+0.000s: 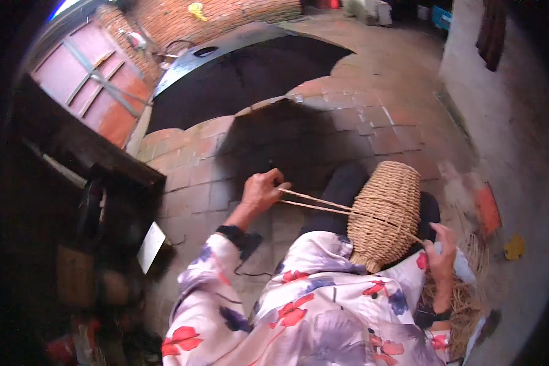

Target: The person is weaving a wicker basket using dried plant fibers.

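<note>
A woven straw basket (pixel 385 210) with a narrowed lower end lies across my lap, on dark trouser legs. Two strands of straw cord (pixel 314 200) run from its weave out to the left. My left hand (pixel 263 190) is closed on them, pulled out well away from the basket. One strand crosses the basket to its lower right side, where my right hand (pixel 442 259) pinches it near the thumb. The fingers of that hand are bent and partly raised.
Loose straw (pixel 454 299) lies by my right side, near a red brick (pixel 487 209) along the wall. A large dark umbrella (pixel 250 76) stands opened on the paved floor ahead. Dark wooden furniture (pixel 85 137) and a white card (pixel 152 247) are on the left.
</note>
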Action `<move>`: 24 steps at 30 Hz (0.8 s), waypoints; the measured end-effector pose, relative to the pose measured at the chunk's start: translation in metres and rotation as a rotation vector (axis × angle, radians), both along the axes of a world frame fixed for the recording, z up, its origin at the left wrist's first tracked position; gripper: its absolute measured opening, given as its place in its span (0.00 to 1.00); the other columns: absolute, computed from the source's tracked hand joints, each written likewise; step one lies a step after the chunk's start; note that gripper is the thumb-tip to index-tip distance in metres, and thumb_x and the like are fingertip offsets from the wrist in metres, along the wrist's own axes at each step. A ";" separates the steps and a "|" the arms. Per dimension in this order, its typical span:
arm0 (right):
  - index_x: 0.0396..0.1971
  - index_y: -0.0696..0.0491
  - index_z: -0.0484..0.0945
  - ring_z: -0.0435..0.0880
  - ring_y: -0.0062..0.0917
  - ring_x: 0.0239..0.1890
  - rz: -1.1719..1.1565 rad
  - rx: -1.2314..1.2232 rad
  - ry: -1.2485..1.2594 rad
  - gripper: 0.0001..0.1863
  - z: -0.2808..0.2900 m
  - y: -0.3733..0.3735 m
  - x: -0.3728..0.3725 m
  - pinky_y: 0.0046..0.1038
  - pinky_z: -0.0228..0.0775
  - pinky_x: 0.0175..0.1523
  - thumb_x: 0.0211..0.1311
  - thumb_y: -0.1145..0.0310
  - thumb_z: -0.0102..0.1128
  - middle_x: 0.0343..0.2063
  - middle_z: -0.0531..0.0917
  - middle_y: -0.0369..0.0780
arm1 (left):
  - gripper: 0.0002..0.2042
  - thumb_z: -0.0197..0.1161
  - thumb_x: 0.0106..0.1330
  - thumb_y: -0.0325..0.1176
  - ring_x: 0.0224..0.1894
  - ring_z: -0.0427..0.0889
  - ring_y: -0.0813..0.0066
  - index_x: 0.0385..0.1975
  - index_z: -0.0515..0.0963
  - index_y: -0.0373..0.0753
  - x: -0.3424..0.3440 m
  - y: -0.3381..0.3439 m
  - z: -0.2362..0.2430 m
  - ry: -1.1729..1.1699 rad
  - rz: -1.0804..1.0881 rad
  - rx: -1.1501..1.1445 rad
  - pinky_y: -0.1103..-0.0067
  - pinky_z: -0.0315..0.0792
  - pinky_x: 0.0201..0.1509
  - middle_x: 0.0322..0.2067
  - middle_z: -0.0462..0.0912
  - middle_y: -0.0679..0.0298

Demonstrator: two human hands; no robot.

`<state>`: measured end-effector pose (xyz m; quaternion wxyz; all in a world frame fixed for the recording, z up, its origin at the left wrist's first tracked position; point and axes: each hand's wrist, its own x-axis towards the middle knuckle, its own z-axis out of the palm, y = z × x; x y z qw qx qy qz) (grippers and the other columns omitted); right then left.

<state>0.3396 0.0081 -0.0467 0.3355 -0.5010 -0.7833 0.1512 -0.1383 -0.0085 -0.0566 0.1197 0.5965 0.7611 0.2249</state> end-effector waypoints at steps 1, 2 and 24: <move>0.43 0.58 0.77 0.76 0.41 0.48 0.047 0.043 0.009 0.17 0.002 0.001 -0.010 0.37 0.62 0.59 0.49 0.73 0.59 0.42 0.80 0.46 | 0.18 0.68 0.55 0.45 0.29 0.82 0.66 0.40 0.81 0.42 -0.010 -0.002 0.006 -0.138 -0.046 -0.096 0.72 0.75 0.36 0.24 0.81 0.60; 0.41 0.58 0.78 0.76 0.41 0.46 0.092 0.080 0.008 0.16 0.004 0.003 -0.016 0.38 0.63 0.58 0.49 0.73 0.60 0.41 0.80 0.46 | 0.18 0.69 0.53 0.44 0.32 0.82 0.63 0.41 0.80 0.42 -0.015 -0.005 0.008 -0.283 -0.096 -0.201 0.72 0.75 0.38 0.26 0.81 0.60; 0.36 0.57 0.76 0.74 0.43 0.36 0.038 0.336 -0.048 0.15 -0.019 -0.006 -0.024 0.41 0.65 0.45 0.43 0.74 0.62 0.31 0.75 0.46 | 0.09 0.65 0.47 0.25 0.29 0.80 0.56 0.29 0.75 0.38 0.127 -0.014 0.001 -0.004 -0.402 0.424 0.67 0.74 0.30 0.26 0.77 0.56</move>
